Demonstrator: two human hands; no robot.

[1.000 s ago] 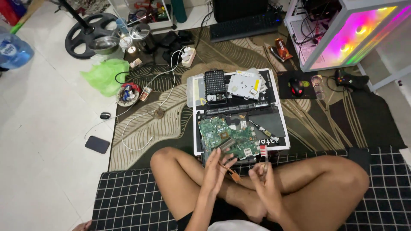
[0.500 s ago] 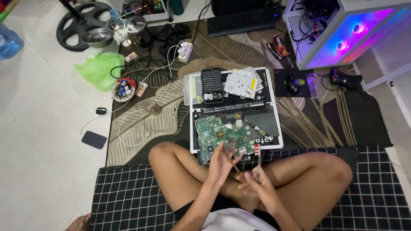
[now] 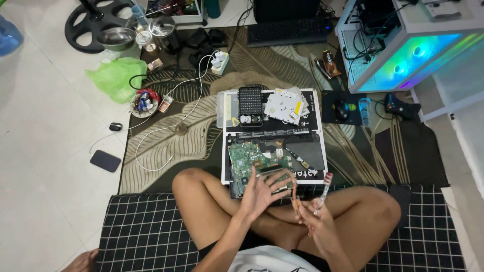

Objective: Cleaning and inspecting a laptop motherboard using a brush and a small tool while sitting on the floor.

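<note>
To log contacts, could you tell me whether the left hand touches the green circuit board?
Touching: the head view shows the left hand gripping the green circuit board.

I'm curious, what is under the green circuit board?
The green circuit board lies in an opened black laptop base, resting on a white board. Anything directly beneath the circuit board is covered.

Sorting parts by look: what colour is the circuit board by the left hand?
Green, seen in the head view: the board lies just beyond the left hand.
</note>
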